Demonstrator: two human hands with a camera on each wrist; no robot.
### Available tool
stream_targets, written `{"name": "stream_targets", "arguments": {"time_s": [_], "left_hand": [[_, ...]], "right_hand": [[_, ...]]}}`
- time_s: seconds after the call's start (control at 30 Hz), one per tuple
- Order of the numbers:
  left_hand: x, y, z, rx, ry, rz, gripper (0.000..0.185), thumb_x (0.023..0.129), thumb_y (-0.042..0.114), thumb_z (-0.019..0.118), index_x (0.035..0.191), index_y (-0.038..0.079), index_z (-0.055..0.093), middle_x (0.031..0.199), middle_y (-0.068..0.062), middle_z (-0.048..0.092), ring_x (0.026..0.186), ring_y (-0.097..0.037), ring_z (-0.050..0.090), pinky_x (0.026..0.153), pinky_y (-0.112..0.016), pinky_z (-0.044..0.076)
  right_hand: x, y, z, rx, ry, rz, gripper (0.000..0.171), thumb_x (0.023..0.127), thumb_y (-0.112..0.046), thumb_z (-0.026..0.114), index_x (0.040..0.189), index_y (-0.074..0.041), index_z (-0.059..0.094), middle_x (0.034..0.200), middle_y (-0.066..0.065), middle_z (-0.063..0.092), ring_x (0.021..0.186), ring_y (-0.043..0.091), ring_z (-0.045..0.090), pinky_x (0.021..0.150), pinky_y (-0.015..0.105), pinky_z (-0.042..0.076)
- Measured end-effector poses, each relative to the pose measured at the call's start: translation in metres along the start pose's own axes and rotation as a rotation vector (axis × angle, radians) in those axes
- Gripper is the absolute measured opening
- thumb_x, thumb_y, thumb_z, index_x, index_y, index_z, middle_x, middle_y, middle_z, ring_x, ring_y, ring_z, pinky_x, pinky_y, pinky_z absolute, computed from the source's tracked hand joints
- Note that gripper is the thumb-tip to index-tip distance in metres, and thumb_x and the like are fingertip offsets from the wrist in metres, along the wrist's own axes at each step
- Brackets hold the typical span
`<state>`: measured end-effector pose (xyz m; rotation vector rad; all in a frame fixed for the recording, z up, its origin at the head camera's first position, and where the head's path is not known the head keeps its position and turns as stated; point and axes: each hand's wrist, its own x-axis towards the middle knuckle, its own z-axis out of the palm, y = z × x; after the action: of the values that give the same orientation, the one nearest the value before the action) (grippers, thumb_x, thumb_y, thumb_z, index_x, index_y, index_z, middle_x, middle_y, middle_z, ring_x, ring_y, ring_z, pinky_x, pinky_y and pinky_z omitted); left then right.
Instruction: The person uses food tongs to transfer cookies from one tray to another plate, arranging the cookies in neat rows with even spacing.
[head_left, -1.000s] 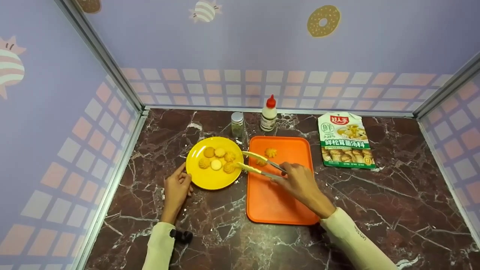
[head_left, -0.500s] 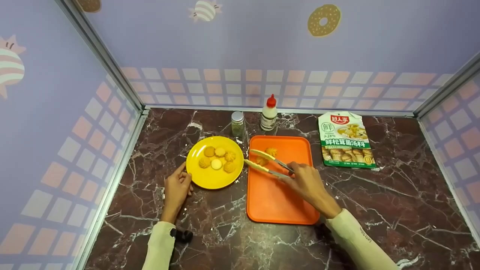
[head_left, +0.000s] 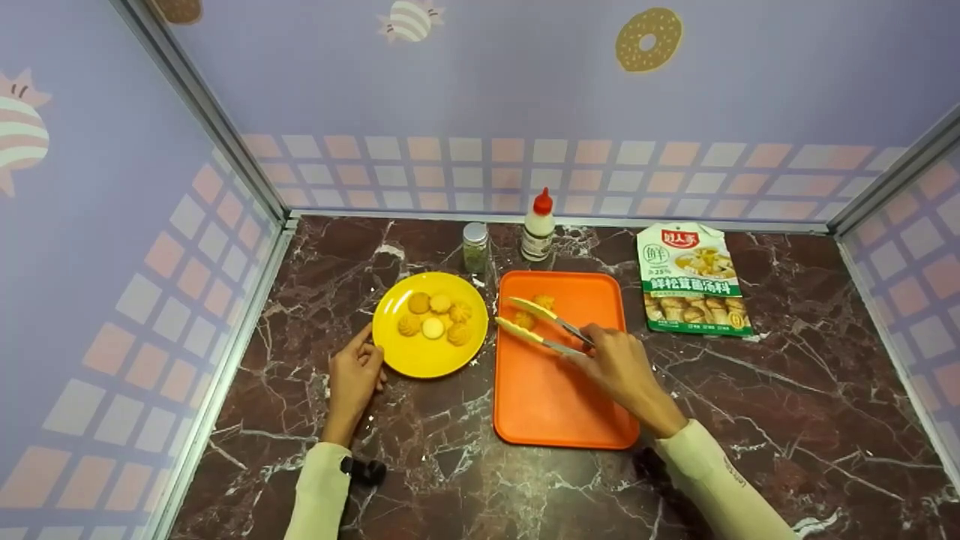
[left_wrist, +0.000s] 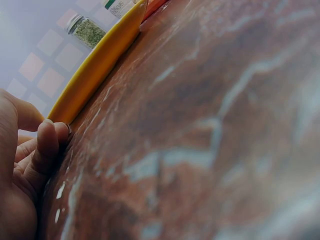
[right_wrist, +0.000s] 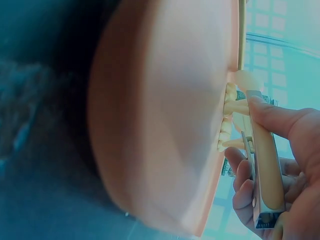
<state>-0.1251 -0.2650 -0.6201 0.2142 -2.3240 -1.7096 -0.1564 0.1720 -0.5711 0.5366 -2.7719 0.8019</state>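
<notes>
My right hand (head_left: 616,367) grips yellow-tipped metal tongs (head_left: 541,325) over the orange tray (head_left: 559,397). The tong tips sit on either side of one cookie (head_left: 523,320), and a second cookie (head_left: 544,301) lies just behind it. In the right wrist view my fingers (right_wrist: 287,150) curl round the tongs (right_wrist: 265,165) beside the tray (right_wrist: 160,110). My left hand (head_left: 352,379) lies on the counter and holds the near-left rim of the yellow plate (head_left: 420,361), which carries several cookies (head_left: 435,319). In the left wrist view, thumb and curled fingers (left_wrist: 47,142) meet that rim (left_wrist: 100,62).
A small spice jar (head_left: 475,247) and a white squeeze bottle with a red cap (head_left: 538,226) stand behind the plate and tray. A printed food packet (head_left: 691,279) lies at the right. Panelled walls enclose the dark marble counter (head_left: 787,390) on three sides.
My right hand has drawn the tongs rightward, from the plate's edge to over the tray, and the tips now bracket a cookie there. The left hand has stayed put.
</notes>
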Motion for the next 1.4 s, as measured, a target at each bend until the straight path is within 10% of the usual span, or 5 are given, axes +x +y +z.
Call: {"name": "stream_targets", "arguments": {"time_s": [1.4], "left_hand": [[-0.0003,-0.0003,0.0008,-0.001,-0.003,-0.021,0.053,0.106,-0.001,0.064,0.158,-0.005,0.055,0.082,-0.016,0.07,0.049,-0.016,0.06,0.04,-0.024,0.05]], "right_hand": [[-0.007,0.0063,-0.0048,-0.014,-0.066,0.067,0.039,0.086,-0.03,0.097,0.104,-0.001,0.076,0.07,0.004,0.063,0.06,0.025,0.055,0.056,0.046,0.049]]}}
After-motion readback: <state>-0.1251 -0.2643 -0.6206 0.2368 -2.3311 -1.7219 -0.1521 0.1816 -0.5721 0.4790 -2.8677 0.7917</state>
